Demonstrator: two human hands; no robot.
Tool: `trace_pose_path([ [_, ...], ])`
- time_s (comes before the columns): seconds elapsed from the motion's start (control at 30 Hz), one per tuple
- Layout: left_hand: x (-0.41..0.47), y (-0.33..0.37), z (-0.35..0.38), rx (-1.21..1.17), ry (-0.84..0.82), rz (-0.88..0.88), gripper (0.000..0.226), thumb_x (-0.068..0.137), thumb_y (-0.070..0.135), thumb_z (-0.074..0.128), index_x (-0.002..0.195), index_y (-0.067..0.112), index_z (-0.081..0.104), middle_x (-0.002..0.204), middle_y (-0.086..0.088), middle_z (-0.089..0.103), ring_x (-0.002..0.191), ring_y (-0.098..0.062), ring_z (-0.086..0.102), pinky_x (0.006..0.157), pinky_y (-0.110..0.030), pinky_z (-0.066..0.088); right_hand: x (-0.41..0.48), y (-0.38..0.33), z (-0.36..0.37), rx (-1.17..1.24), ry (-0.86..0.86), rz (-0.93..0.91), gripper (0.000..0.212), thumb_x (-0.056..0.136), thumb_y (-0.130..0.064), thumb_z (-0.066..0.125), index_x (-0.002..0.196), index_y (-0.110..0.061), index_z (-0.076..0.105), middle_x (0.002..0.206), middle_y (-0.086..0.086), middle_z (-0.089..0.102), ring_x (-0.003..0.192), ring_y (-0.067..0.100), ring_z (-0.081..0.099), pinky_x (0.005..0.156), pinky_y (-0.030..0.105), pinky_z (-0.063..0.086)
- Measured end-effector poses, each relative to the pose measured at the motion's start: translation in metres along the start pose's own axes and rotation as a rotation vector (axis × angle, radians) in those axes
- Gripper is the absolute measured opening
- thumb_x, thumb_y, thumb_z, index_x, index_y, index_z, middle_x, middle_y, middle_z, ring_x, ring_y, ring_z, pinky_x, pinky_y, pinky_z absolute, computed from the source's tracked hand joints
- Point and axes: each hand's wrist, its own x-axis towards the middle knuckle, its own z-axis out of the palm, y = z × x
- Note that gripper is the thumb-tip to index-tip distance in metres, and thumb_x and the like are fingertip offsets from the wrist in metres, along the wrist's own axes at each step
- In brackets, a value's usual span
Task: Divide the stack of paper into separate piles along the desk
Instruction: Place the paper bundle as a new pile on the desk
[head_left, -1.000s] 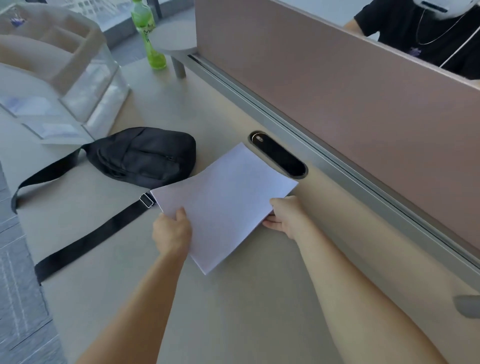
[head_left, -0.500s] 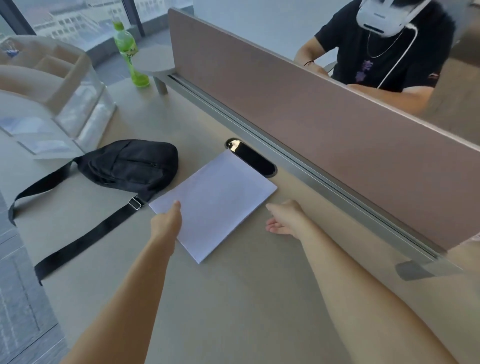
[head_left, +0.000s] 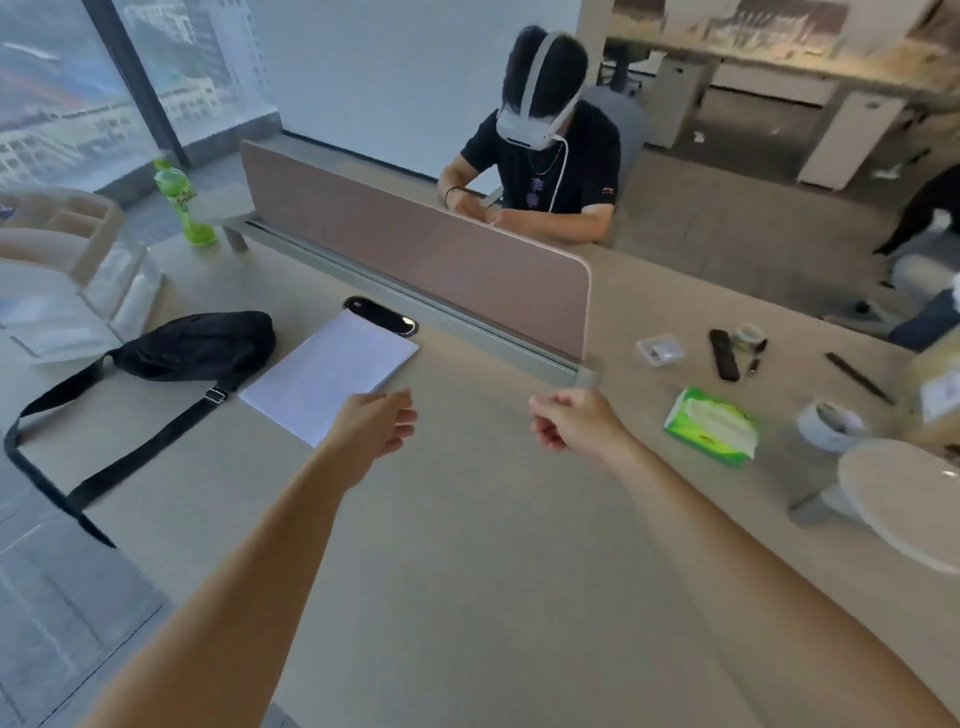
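A stack of white paper (head_left: 332, 371) lies flat on the beige desk (head_left: 467, 545), its far corner at a black cable port (head_left: 382, 316). My left hand (head_left: 376, 426) hovers just right of the stack's near edge, fingers loosely curled and holding nothing. My right hand (head_left: 569, 418) hangs over bare desk further right, also loosely curled with nothing in it. Neither hand touches the paper.
A black sling bag (head_left: 197, 343) with a long strap lies left of the stack. A pink divider panel (head_left: 415, 249) runs behind, with a person seated beyond it. To the right lie a green tissue pack (head_left: 711, 423), tape rolls, a remote and pens. A green bottle (head_left: 184, 205) stands far left.
Both hands have let go of the paper stack, which now rests on the desk, and moved right of it. The view has lifted and swung right, showing more of the desk.
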Motion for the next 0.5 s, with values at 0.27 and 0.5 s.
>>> trace_pose_path([
  [0.27,-0.143,0.045,0.119,0.061,-0.422,0.301,0.023,0.094,0.025,0.061,0.075,0.012,0.061,0.067,-0.003,0.052,0.059,-0.016,0.048,0.061,-0.027,0.042,-0.216,0.037,-0.162,0.130,0.374,-0.109,0.027,0.094,-0.019,0.064,0.070,-0.006,0.059,0.056,0.002,0.055,0.046,0.011,0.049,0.047,0.021,0.041],
  [0.5,-0.225,0.016,0.226,0.145,-0.714,0.364,0.045,0.092,0.024,0.064,0.056,0.017,0.037,0.043,0.004,0.034,0.040,-0.013,0.030,0.045,-0.022,0.029,-0.384,0.088,-0.208,0.097,0.771,-0.032,0.032,0.093,-0.016,0.062,0.063,-0.008,0.054,0.055,0.006,0.053,0.050,0.018,0.045,0.055,0.029,0.038],
])
